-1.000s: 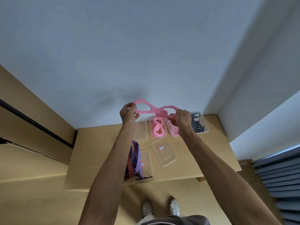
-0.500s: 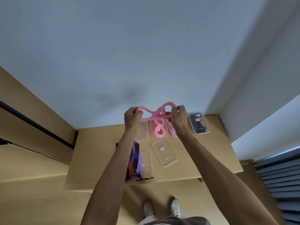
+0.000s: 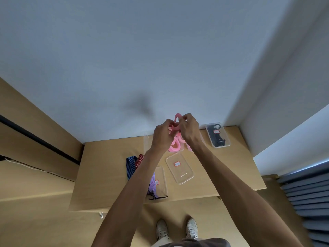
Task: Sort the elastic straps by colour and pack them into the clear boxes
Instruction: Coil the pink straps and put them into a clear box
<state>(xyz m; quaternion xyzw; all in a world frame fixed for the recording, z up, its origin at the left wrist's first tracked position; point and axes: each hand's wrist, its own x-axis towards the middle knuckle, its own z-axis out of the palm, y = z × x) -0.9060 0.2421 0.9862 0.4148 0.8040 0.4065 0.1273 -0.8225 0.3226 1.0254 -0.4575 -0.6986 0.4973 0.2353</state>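
**A:** Pink strap (image 3: 176, 120): status of the hold?

**B:** Both hands are closed on it. The left hand (image 3: 162, 135) and right hand (image 3: 189, 128) pinch it between fingers and thumb, nearly touching each other, above the pink-filled box (image 3: 175, 147). One loop stands up above the right hand's fingertips (image 3: 185, 117).

**A:** What changed within the last second?

**B:** A second ago the hands were well apart and the strap was stretched out in a figure-of-eight. Now the hands have closed together and the strap is gathered into a compact bundle.

**A:** Meaning for the task?

**B:** Judged as folding complete or nearly so; the bundle appears ready to go down into the pink-filled box directly beneath it.

**A:** Surroundings, relative to that box?

**B:** The box of black straps (image 3: 217, 135) lies to its right. An empty clear box (image 3: 179, 168) lies just nearer the person. Nearer still and leftward, striped blue, red and purple straps (image 3: 131, 166) remain unsorted on the table (image 3: 106, 166), beside another clear box (image 3: 161, 182).
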